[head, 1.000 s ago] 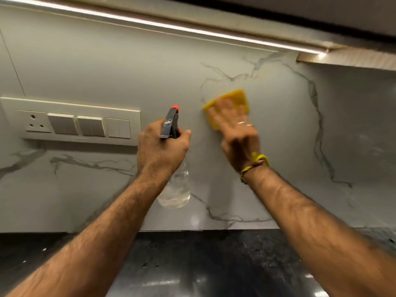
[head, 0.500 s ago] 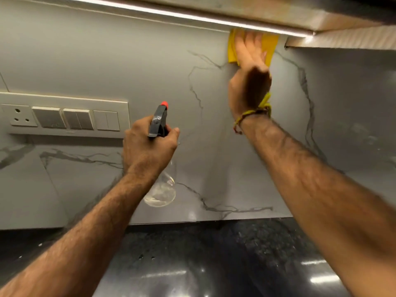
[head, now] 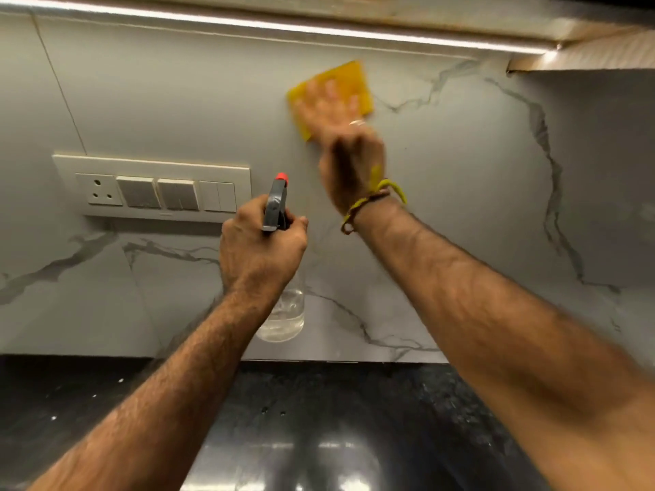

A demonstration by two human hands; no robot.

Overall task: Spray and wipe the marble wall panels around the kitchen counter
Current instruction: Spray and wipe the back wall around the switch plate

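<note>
Closest to where the person stands, the dark polished stone surface (head: 319, 437) runs along the foot of the wall, catching glints from the light above and carrying a few pale specks. Above it the left hand (head: 260, 242) is curled tight round the neck of a clear spray bottle (head: 281, 313), its grey trigger head and red nozzle tip poking up past the knuckles and facing the wall; the bottle hangs clear of the surface and looks only partly full of clear liquid. Further in and higher, the right hand (head: 345, 136), a yellow thread bracelet (head: 372, 202) at the wrist, lies with fingers spread flat on a yellow cloth (head: 349, 79), pressing it against the marble wall panel (head: 478, 178). The hand and cloth are smeared with motion, so I can't say for certain which way the stroke is running. The cloth sits on the upper part of the panel, a little below the LED light strip (head: 248, 24) under the overhead cabinet, and well to the right of the cream switch plate (head: 152, 187). By my reckoning this is the wiping step, with the spraying paused and the bottle kept ready. The next move likely calls for keeping firm flat pressure while carrying the cloth across the veined stretch to the right and down toward the surface, steering clear of the socket and switches with anything wet, then another squirt for the next section.
</note>
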